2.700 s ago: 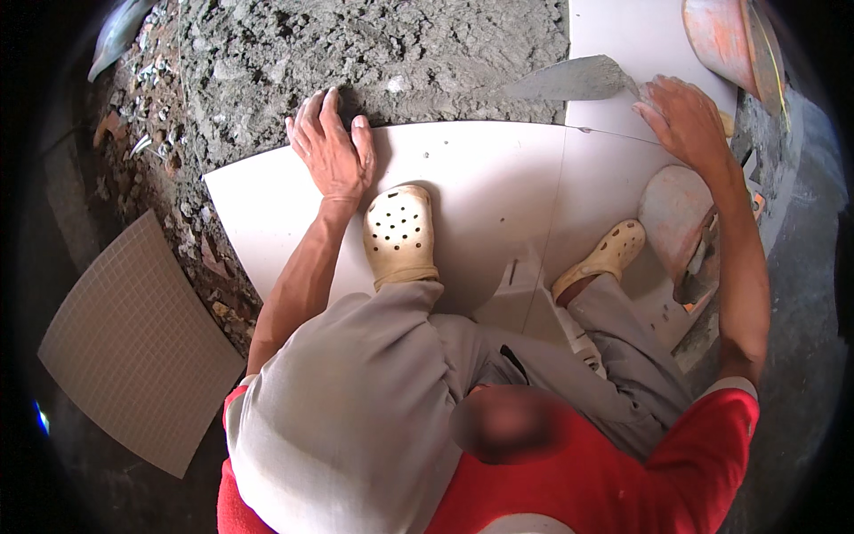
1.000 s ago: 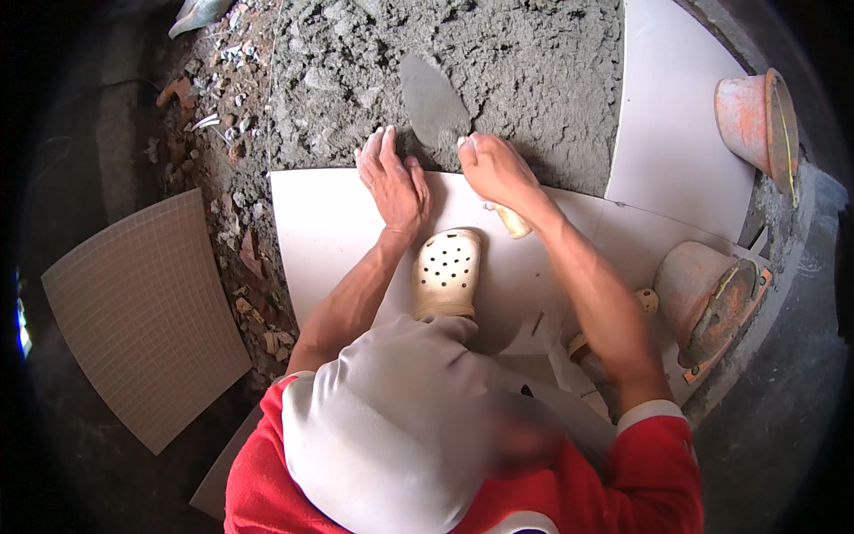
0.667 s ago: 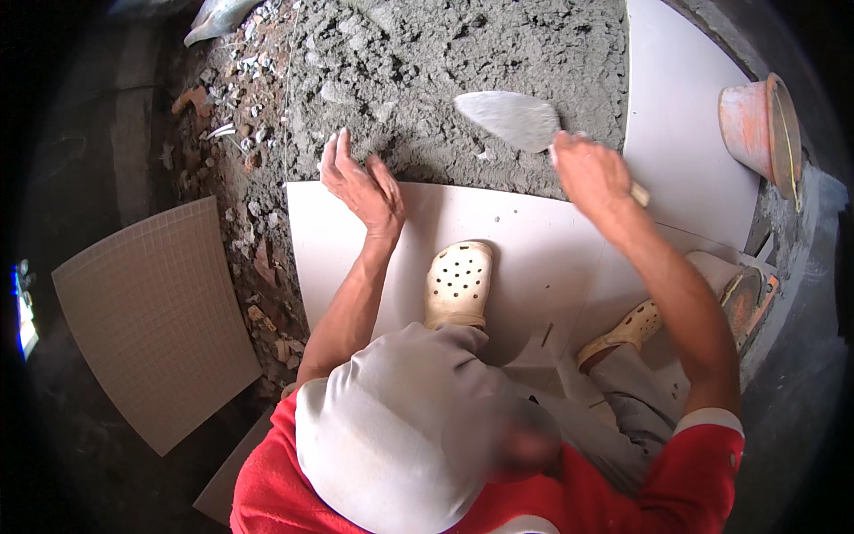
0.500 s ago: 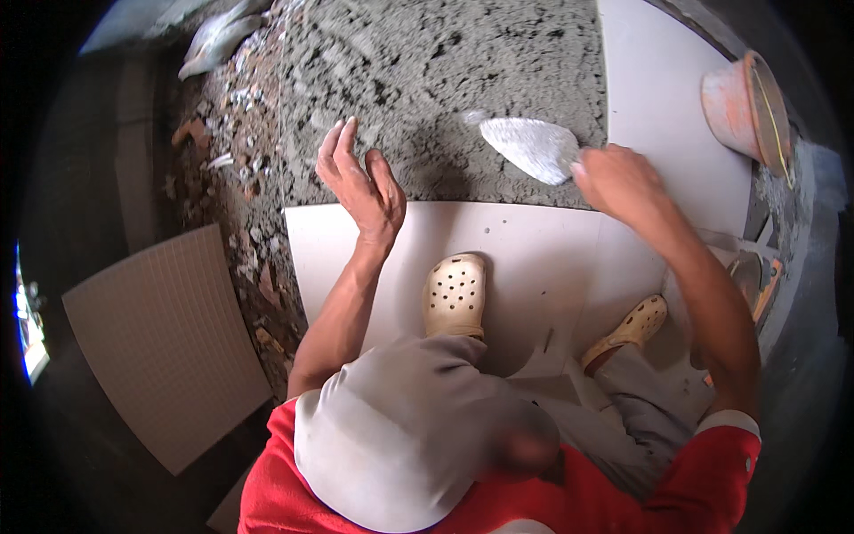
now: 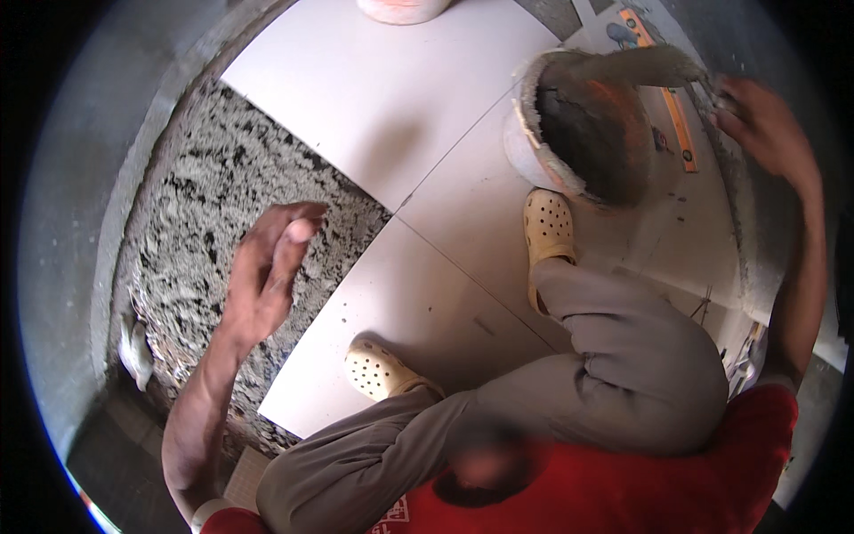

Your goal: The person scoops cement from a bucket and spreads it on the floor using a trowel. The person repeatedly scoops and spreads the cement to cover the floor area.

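At the upper right, my right hand [image 5: 761, 125] is closed round the handle of a trowel [image 5: 642, 65]. The trowel's mortar-coated blade reaches left over the mouth of a mortar-crusted bucket [image 5: 527, 160], whose dark inside shows. My left hand [image 5: 262, 276] hovers over a rough grey mortar bed [image 5: 205, 196], with nothing seen in it. Its fingers are loosely bent and the thumb stands apart from them. Large white floor tiles [image 5: 342, 125] border the bed on its far and right sides.
An orange spirit level [image 5: 680, 133] lies behind the bucket. A second bucket [image 5: 405, 9] stands at the far edge of the tiles. My feet, in cream clogs [image 5: 378, 369], rest on the tiles. A grey wall [image 5: 67, 231] rises at left, near a pale crumpled bag [image 5: 135, 351].
The view has turned right, bringing the mortar-crusted bucket into sight. My right hand has carried the trowel from the mortar bed over to this bucket. My left hand's fingers have turned rightward.
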The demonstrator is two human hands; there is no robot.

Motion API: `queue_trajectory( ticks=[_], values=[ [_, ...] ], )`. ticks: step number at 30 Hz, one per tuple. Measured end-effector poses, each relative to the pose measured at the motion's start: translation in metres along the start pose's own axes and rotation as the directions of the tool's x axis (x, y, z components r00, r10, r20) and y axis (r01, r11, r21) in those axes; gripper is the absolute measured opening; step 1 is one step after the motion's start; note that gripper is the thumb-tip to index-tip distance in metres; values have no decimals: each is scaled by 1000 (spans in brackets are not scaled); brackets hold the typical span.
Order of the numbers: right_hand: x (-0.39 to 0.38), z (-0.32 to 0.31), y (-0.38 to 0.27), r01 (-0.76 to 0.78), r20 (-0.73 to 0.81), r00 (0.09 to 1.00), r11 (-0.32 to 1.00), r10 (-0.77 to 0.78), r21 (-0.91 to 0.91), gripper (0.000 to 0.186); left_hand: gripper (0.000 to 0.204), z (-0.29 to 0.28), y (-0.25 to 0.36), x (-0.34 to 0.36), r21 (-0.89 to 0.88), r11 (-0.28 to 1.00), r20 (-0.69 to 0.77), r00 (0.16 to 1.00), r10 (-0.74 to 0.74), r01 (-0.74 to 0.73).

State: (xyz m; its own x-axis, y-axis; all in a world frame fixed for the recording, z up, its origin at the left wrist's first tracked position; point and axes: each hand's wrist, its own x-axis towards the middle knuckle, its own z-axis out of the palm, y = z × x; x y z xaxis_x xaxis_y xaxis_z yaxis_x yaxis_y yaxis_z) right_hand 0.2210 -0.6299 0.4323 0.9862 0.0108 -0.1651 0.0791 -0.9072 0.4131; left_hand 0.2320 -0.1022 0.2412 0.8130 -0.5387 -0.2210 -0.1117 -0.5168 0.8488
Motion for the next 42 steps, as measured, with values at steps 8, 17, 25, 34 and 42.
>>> queue_trajectory(
  ticks=[8,17,25,34,42],
  values=[
    [65,135,-60,112,182,980,979,-81,-170,15,94,114,59,186,-309,946,96,993,-68,95],
    [-24,163,-57,163,59,984,983,-168,85,13,59,203,90,267,-644,765,-158,978,-135,1],
    [-36,179,-55,38,250,967,999,-36,-2,17,36,244,143,247,-346,835,-340,887,313,-428],
    [-127,193,-46,-138,156,980,985,121,100,23,18,247,148,233,-329,806,-351,856,379,-491],
    [-132,265,-54,-287,176,957,843,230,456,20,17,259,157,219,-329,747,-327,811,484,-578]
  ],
)
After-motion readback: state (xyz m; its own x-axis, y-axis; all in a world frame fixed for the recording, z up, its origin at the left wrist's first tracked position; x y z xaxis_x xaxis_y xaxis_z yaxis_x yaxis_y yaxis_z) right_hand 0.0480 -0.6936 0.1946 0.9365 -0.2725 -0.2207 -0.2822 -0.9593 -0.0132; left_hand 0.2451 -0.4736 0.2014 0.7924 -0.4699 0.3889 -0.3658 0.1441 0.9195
